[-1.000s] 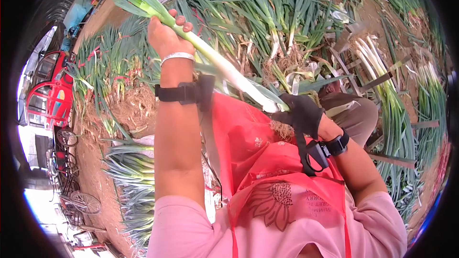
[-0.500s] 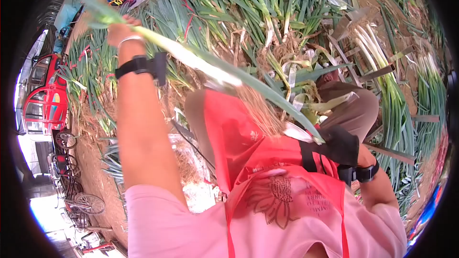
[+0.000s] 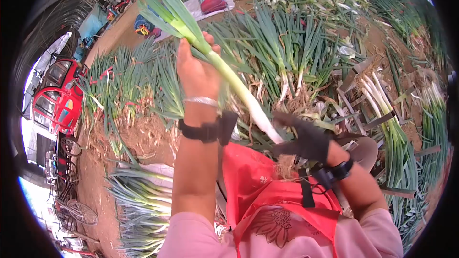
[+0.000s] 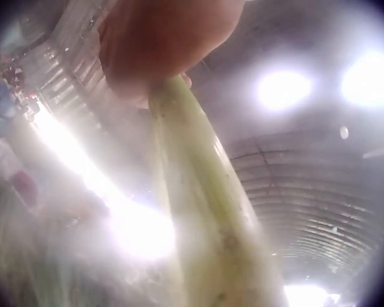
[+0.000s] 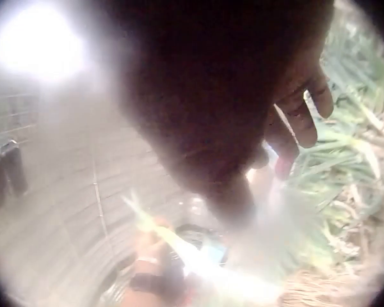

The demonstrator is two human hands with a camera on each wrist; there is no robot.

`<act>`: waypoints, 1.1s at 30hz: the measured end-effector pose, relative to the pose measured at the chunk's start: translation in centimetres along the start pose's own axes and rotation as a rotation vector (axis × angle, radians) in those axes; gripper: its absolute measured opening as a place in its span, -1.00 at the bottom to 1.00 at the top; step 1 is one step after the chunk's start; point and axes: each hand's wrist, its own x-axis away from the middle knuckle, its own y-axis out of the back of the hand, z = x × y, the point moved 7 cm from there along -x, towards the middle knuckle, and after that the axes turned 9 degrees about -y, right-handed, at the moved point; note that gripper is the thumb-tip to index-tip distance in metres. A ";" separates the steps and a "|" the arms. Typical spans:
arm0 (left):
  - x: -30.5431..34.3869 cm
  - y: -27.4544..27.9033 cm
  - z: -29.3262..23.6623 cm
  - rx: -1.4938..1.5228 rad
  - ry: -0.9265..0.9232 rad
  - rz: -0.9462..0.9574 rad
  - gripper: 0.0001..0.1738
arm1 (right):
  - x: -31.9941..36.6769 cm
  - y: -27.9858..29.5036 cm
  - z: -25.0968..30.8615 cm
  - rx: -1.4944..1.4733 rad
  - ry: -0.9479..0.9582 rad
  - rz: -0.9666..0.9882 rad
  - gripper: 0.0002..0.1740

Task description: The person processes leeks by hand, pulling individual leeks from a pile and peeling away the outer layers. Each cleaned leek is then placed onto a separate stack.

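My bare left hand grips a large green onion just below its leaves, holding it slantwise with the leaves up and to the left. In the left wrist view, the pale stalk runs down from under that hand. My right hand, in a dark glove, is at the white lower end, overlapping it in the head view. Thin roots hang there over the red apron. The right wrist view shows the gloved fingers spread and fairly straight, thumb apart, with the stalk beyond.
Green onions with roots lie ahead; more bunches are on the left. White-stalked onions rest on a metal frame at the right. A pile lies beside my left arm. A red vehicle and bicycle stand far left.
My right hand pulled a long green leaf strip down and right from the onion, then came back to its white end without it. My left hand swung left, then back right, still gripping the onion.
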 end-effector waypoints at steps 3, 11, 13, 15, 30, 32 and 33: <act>3.9 -5.0 0.8 -0.117 -0.071 0.037 -0.74 | 0.7 -2.6 -1.0 -0.309 -0.432 0.071 -0.66; 4.9 -3.7 1.6 -0.360 -0.174 0.053 -0.72 | 1.5 -2.0 -0.4 -0.479 -0.484 0.176 -0.73; 5.5 -3.6 1.7 -0.343 -0.203 0.006 -0.76 | 1.6 -2.3 -0.7 -0.473 -0.449 0.171 -0.74; 5.6 -3.2 1.1 -0.590 -0.261 -0.039 -0.77 | 1.8 -2.4 -0.8 -0.526 -0.567 0.195 -0.76; 21.1 -6.9 2.2 -1.065 0.239 1.535 -0.64 | -1.0 3.2 0.7 -0.225 -0.194 -0.041 -0.66; 15.8 -1.1 1.5 -1.122 0.499 1.150 -0.55 | 0.2 3.5 0.7 -0.363 -0.385 0.051 -0.66; 12.8 2.1 1.0 -1.122 0.605 0.864 -0.51 | 0.4 3.5 0.5 -0.362 -0.346 0.054 -0.65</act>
